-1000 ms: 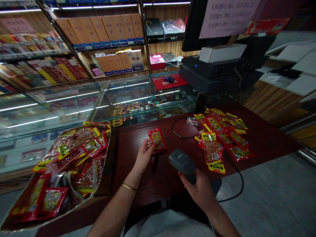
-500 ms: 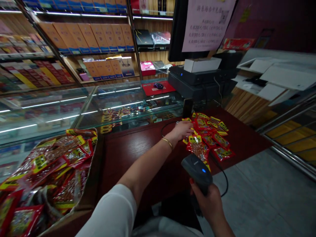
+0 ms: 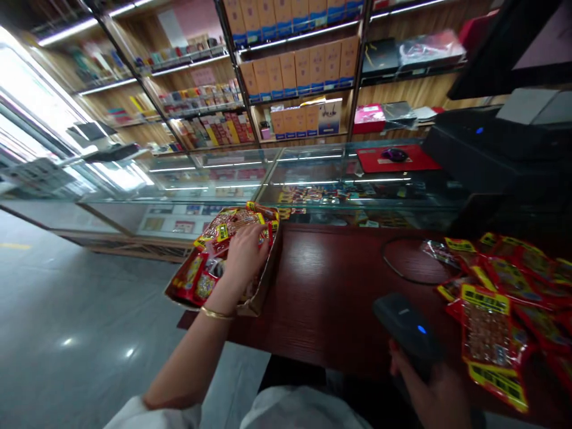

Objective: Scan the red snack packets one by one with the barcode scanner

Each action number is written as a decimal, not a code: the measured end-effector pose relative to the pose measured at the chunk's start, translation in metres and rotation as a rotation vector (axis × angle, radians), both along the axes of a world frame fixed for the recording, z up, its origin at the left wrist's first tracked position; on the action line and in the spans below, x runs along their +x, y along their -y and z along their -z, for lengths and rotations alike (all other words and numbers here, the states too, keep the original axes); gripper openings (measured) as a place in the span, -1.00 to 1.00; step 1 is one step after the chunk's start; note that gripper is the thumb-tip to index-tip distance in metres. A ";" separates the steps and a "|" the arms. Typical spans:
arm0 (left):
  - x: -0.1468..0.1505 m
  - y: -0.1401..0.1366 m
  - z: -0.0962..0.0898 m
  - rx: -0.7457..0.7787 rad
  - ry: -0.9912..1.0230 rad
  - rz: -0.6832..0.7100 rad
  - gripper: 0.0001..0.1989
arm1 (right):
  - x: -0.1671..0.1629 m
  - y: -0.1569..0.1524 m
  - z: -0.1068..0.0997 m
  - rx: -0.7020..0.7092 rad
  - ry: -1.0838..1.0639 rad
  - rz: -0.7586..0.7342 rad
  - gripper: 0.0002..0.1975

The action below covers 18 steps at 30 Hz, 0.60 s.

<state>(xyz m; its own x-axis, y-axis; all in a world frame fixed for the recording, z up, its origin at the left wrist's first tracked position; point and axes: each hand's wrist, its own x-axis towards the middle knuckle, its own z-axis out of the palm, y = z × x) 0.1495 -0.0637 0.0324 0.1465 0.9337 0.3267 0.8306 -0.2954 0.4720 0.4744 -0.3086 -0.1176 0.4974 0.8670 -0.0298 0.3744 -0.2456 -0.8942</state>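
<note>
A: Leftmost entry?
B: Cardboard box (image 3: 271, 271) at the left end of the desk (image 3: 322, 286), full of red-and-yellow packets (image 3: 205, 286). Left hand (image 3: 245, 249) is over them, back upward, fingertips toward the box's far right side.
A: Left grip?
B: Cannot tell; the hand covers its own fingers. No packet shows lifted.
A: Middle?
B: Bare desk, then a thin black cable (image 3: 395, 271) in a loop.
A: Further right?
B: Dark handheld scanner (image 3: 402, 319), blue light (image 3: 421, 329) lit, above the desk. Right hand (image 3: 435, 387), blurred, has its grip wrapped round the handle. Just beyond, a loose pile of similar packets (image 3: 509, 277) on the desk.
A: Step in hand?
B: Judged: picking a packet from the box.
A: Next move calls for?
B: Probably pinching one packet free of its neighbours and lifting it clear of the box wall, code side findable.
</note>
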 end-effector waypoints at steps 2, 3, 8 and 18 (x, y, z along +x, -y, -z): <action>-0.030 -0.022 -0.005 -0.043 -0.279 -0.087 -0.47 | -0.007 -0.007 -0.005 0.010 0.005 -0.030 -0.40; -0.040 -0.033 -0.005 -0.080 -0.379 -0.109 -0.41 | -0.010 -0.009 -0.010 0.012 0.009 -0.038 -0.41; -0.061 -0.071 -0.004 -0.238 -0.642 -0.072 -0.30 | -0.023 -0.015 -0.027 0.028 0.019 -0.083 -0.39; -0.004 -0.013 0.001 -0.308 0.636 -0.070 -0.67 | -0.015 -0.009 -0.016 0.022 0.076 -0.040 -0.41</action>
